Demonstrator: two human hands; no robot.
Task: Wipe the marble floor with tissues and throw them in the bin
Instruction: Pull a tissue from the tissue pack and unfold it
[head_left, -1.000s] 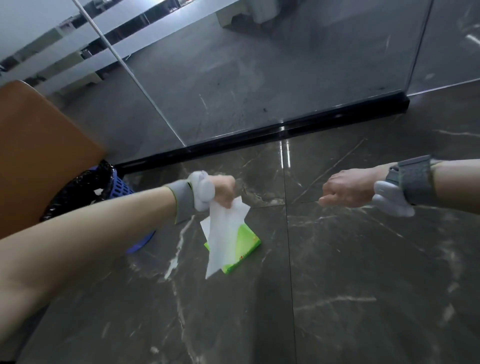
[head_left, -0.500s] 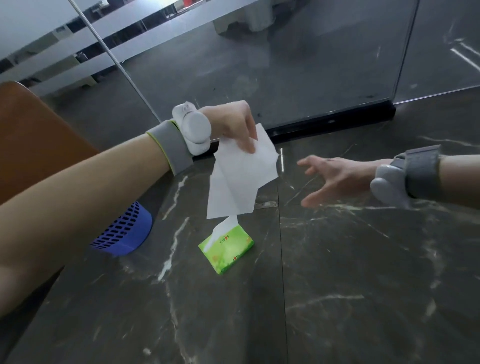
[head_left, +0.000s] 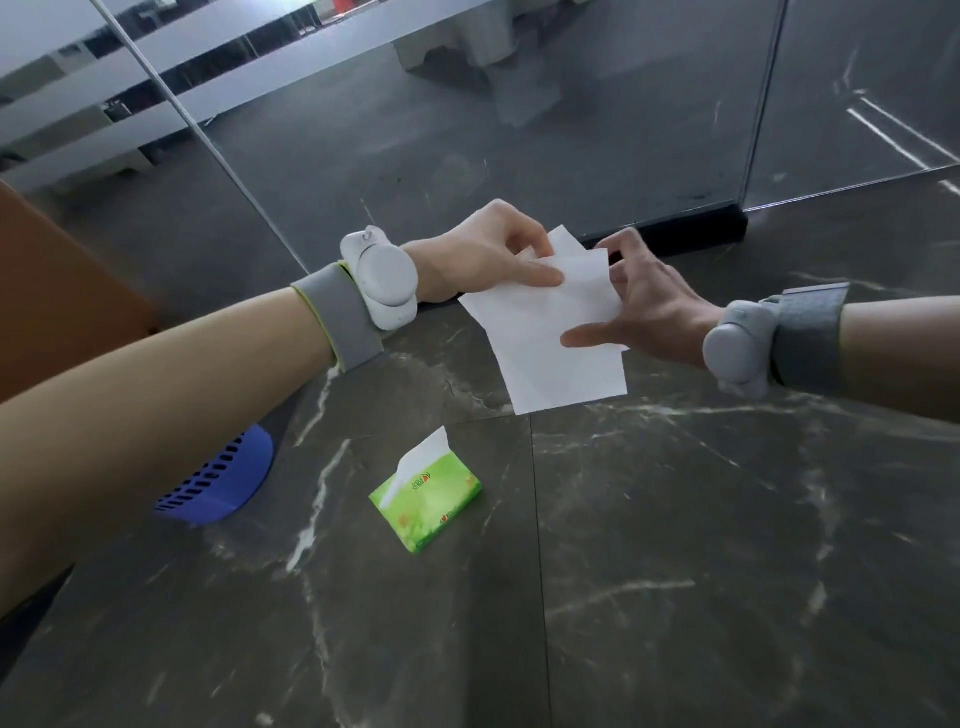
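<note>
Pinched between both hands: one white tissue (head_left: 550, 338), held in the air above the marble floor (head_left: 701, 545). Left hand (head_left: 483, 260) is closed on its upper edge; right hand (head_left: 644, 306) is clamped on its right side. Green tissue pack (head_left: 426, 499) is laid on the floor below; blue bin (head_left: 218, 478) is placed beside it, partly hidden. Step judged: tissue being readied, wiping not yet begun. Next required: tissue lowered flat onto the floor.

Glossy stone, soft paper
Polished veined marble floor (head_left: 675, 571); thin matt tissue (head_left: 556, 343); shiny plastic-wrapped tissue pack (head_left: 431, 504); perforated plastic bin (head_left: 223, 478).
</note>
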